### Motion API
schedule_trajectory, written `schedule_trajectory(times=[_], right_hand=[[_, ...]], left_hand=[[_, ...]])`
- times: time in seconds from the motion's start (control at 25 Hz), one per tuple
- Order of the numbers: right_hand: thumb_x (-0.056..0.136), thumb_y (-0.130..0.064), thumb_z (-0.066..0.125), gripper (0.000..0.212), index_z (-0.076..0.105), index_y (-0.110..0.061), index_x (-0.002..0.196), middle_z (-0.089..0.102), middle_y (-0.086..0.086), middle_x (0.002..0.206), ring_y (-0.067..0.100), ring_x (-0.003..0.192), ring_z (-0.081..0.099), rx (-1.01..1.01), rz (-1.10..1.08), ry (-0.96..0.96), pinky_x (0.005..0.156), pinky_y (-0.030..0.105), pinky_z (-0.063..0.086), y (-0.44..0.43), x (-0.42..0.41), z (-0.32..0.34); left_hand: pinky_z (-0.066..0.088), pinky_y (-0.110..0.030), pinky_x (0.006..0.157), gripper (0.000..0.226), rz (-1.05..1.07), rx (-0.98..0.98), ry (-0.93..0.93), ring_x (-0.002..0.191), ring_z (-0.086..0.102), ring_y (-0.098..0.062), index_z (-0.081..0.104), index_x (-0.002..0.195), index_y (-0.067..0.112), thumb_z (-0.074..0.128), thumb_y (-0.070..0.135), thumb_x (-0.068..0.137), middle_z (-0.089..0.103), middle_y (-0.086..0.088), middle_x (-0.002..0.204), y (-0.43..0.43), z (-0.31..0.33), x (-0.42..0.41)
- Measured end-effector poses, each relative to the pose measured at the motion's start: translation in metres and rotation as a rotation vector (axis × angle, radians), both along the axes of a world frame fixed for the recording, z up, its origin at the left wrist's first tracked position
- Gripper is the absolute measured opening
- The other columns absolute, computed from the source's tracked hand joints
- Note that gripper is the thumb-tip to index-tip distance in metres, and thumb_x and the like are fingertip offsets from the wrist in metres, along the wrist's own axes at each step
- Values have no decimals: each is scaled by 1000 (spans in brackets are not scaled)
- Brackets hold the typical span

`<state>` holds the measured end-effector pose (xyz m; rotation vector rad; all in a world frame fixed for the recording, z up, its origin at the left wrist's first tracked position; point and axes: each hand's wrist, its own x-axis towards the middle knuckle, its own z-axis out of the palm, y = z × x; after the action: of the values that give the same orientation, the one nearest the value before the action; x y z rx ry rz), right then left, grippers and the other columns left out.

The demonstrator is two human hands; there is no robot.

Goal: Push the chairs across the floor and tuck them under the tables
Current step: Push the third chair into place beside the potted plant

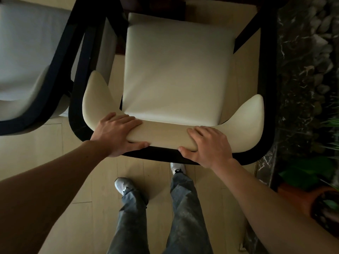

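A chair (176,70) with a cream cushioned seat, a curved cream backrest and a black frame stands right below me. My left hand (117,132) grips the left part of the backrest top, fingers over the front and thumb behind. On the right part of the same backrest my right hand (207,143) grips the same way. The chair's front edge sits at the dark table (152,4) along the top of the view. A second, similar chair (27,61) stands to the left, close to the first chair's arm.
A dark marble ledge (293,70) with pebbles runs along the right side, tight against the chair's arm. A potted plant (315,195) in a terracotta pot sits at the lower right. My feet stand on pale wooden floor (55,153) behind the chair.
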<state>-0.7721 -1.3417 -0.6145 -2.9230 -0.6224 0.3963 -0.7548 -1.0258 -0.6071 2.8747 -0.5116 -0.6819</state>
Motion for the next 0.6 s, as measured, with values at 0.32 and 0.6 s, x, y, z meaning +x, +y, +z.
schedule_trajectory(times=[0.32,0.6], right_hand=[[85,-77,34,74,67,-17,112,70,4,105,26,99,64,-1,-78,-19,81,38,49,56,-31,-1],[83,-78,32,75,66,-19,114,69,2,109,24,102,63,-20,-116,18,83,39,49,75,-40,1]], left_hand=[[26,-48,115,99,-69,21,37,134,48,-19,49,140,34,18,98,70,56,6,142,54,0,-5],[30,-50,112,97,-99,-28,-8,128,53,-20,54,135,31,19,97,72,62,5,134,72,-3,-8]])
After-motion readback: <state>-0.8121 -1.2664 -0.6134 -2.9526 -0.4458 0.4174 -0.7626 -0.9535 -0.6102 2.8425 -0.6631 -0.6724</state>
